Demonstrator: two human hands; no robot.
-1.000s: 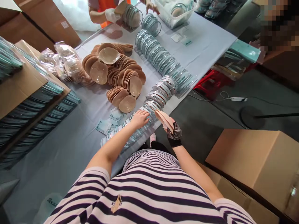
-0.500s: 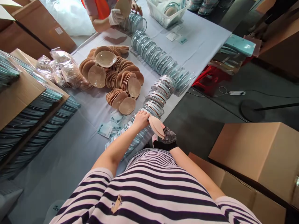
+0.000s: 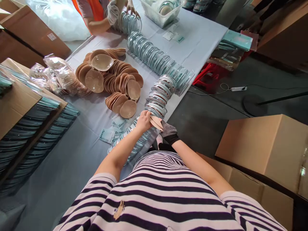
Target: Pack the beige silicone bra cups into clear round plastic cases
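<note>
Two beige bra cups (image 3: 156,123) are held between my hands, over a row of clear plastic cases (image 3: 141,138). My right hand (image 3: 168,127), in a dark dotted fingerless glove, is closed on their right end. My bare left hand (image 3: 144,120) has curled fingers at their left end; the fingertips are partly hidden. Beyond my left hand the row goes on with cases (image 3: 156,109) that have beige showing inside. Several stacks of beige bra cups (image 3: 128,109) lie left of the row. Small printed packets (image 3: 107,135) are beside my left forearm.
Across the table (image 3: 202,38) a co-worker's gloved hand (image 3: 113,12) is near more clear cases (image 3: 154,53). A white basket (image 3: 160,19) stands at the back. Bagged cups (image 3: 60,75) and a carton of cases (image 3: 33,128) are at left, cardboard boxes (image 3: 250,141) at right.
My right hand has moved up and left with the bra cups, closer to my left hand. The cups look more edge-on. The co-worker's gloved hand has shifted, and the whole view has moved slightly.
</note>
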